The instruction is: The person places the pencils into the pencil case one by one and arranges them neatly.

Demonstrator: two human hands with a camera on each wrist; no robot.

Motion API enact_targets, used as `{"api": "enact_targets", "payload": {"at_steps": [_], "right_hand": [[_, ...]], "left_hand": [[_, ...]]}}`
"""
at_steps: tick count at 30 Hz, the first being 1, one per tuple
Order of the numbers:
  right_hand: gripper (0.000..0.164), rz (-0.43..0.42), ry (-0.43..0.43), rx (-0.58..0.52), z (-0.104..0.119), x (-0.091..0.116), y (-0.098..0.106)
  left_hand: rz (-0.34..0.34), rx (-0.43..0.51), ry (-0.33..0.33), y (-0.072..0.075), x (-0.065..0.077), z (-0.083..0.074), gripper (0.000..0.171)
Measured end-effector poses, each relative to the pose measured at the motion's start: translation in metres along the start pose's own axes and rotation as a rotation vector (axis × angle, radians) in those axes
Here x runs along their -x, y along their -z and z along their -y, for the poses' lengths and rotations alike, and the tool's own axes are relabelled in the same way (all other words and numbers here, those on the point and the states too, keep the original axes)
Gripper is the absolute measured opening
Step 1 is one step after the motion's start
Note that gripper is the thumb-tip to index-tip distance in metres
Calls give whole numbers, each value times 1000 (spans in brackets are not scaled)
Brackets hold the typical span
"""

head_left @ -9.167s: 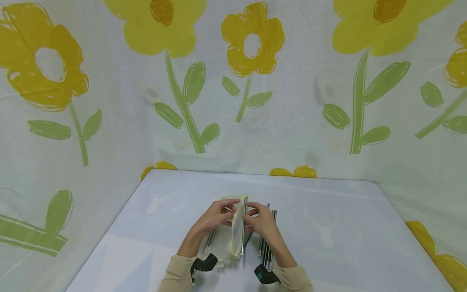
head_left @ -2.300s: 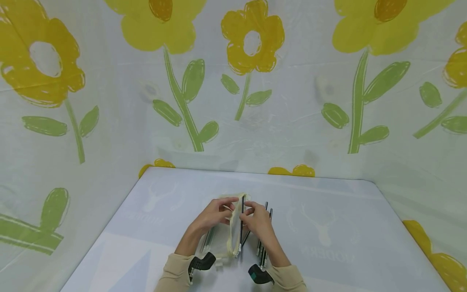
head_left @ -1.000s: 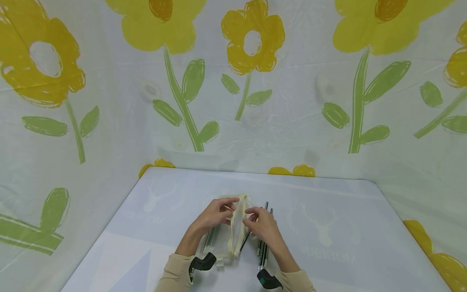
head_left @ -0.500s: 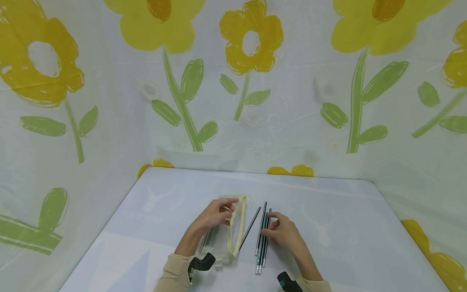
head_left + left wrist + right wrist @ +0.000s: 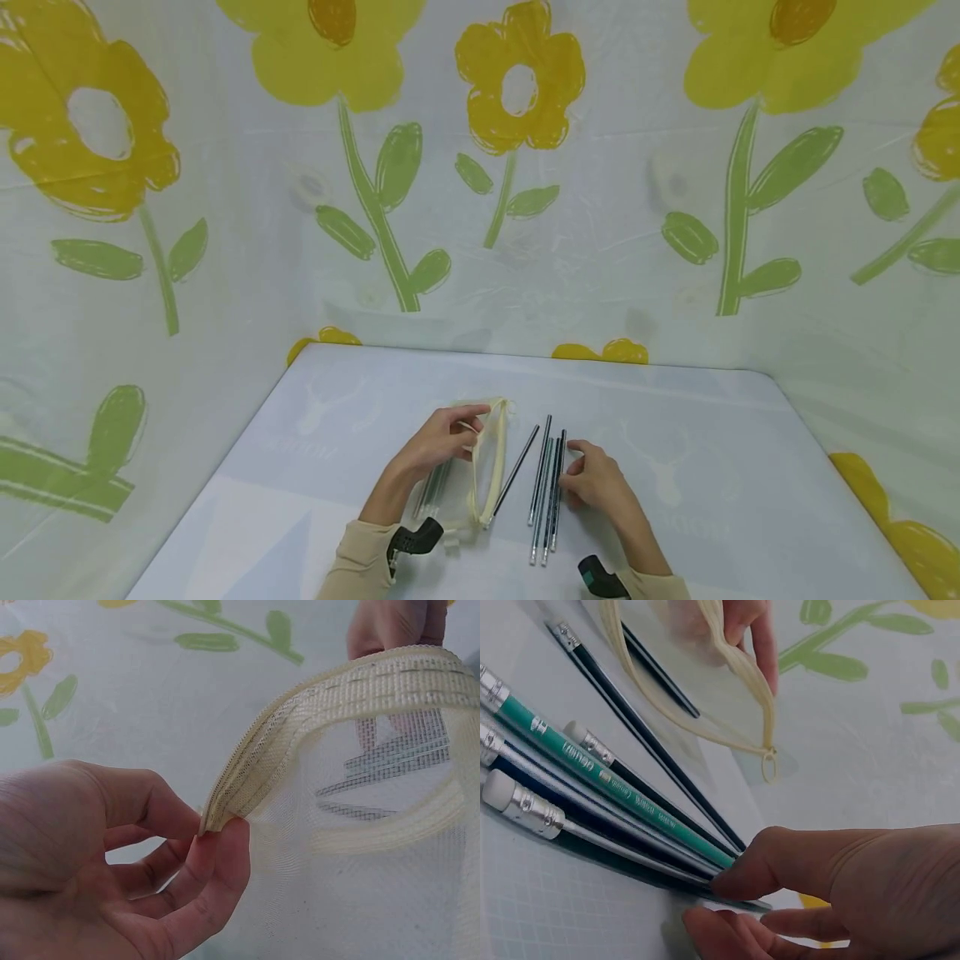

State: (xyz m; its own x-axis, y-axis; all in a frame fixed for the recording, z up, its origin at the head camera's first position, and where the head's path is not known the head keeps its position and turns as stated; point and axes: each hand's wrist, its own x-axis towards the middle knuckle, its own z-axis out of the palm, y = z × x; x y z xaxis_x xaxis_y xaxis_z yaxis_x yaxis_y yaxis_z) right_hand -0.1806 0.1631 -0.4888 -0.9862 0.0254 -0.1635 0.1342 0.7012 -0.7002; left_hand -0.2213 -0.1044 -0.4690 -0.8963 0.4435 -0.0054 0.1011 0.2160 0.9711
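My left hand (image 5: 448,435) pinches the zippered edge of a cream mesh pouch (image 5: 337,694) between thumb and fingers, and the pouch mouth gapes. Through the mesh several pencils (image 5: 433,492) show on the pouch's left side. To the right lies a loose group of eraser-tipped pencils (image 5: 542,492), green, dark and silver. My right hand (image 5: 596,479) is at the right side of this group. In the right wrist view its thumb touches the far ends of the pencils, with the fingers below; whether it grips one is unclear. A single dark pencil (image 5: 517,468) slants beside the pouch.
The white table (image 5: 720,467) carries faint printed deer heads. Flower-patterned sheeting (image 5: 585,275) rises behind it and at both sides. A zipper-end loop (image 5: 769,766) sticks out from the pouch. Dark wrist devices (image 5: 418,537) sit at both sleeves.
A dark pencil that my right hand held at the pouch mouth is no longer there. That hand has moved right to the loose pencils, which now lie more spread out. My left hand keeps its place.
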Motion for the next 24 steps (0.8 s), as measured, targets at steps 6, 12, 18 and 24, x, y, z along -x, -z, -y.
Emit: {"api": "enact_targets", "payload": {"at_steps": [6,12,18,24], "right_hand": [[68,-40,-22,48,7,5,-2],[71,-90,-3,150,13,7,-7],[67,-122,9,239,15,8,-6],[62,-129,-7,284,17,10,-7]], "left_hand": [[-6,-1,0,-1,0,0,53],[-7,-9,-2,0,1,-2,52],[-15,-9,4,0,-1,1,51],[-19,-6,14,1,-1,4,52]]}}
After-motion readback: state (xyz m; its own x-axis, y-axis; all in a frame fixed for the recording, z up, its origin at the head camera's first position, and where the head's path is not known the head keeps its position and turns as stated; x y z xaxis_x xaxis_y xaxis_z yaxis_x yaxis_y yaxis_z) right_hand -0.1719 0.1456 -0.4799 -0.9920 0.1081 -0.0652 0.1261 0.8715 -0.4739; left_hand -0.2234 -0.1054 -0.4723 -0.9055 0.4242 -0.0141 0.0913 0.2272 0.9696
